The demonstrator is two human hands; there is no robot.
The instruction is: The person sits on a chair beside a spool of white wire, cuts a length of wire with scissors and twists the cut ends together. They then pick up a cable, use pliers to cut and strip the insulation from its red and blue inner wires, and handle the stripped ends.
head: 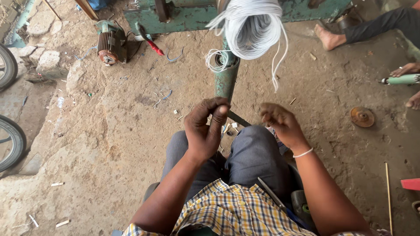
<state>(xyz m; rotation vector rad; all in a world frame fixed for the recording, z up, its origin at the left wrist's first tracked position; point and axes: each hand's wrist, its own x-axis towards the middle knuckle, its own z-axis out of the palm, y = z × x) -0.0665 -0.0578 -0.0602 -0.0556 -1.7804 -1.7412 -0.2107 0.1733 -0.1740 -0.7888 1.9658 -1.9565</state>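
Nearest, our left hand is clenched round a dark flat strip slanting right toward our right hand, which is curled (contents unclear). Beyond, the green post carries white wire coils.

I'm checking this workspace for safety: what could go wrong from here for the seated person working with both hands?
1. The left hand grips a thin dark strip bare-handed; its edge might cut the fingers if it slips.
2. Loose strands hang from the white wire coil right above both hands and could snag the right hand.
3. A co-worker's bare foot rests close by on the dirt floor, near scattered wire offcuts.
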